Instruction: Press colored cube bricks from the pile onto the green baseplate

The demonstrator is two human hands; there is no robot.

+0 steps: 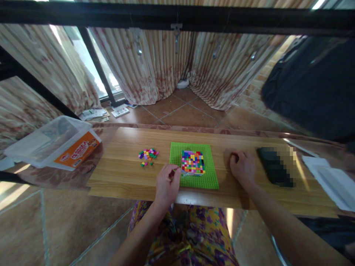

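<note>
A green baseplate (pixel 194 147) lies on the wooden board (pixel 122 162), with a square patch of multicoloured small bricks (pixel 193 162) pressed onto it. My left hand (pixel 166 183) rests at the plate's near left corner, fingertips pinched together beside the patch; what they pinch is too small to tell. My right hand (pixel 242 166) lies curled on the board just right of the plate, holding nothing visible. A small heap of loose coloured bricks (pixel 148 155) sits left of the plate.
A dark flat object (pixel 273 164) lies right of my right hand, white papers (pixel 330 177) beyond it. A clear plastic box with an orange label (pixel 55 142) stands at the left. Curtains and tiled floor lie beyond the board.
</note>
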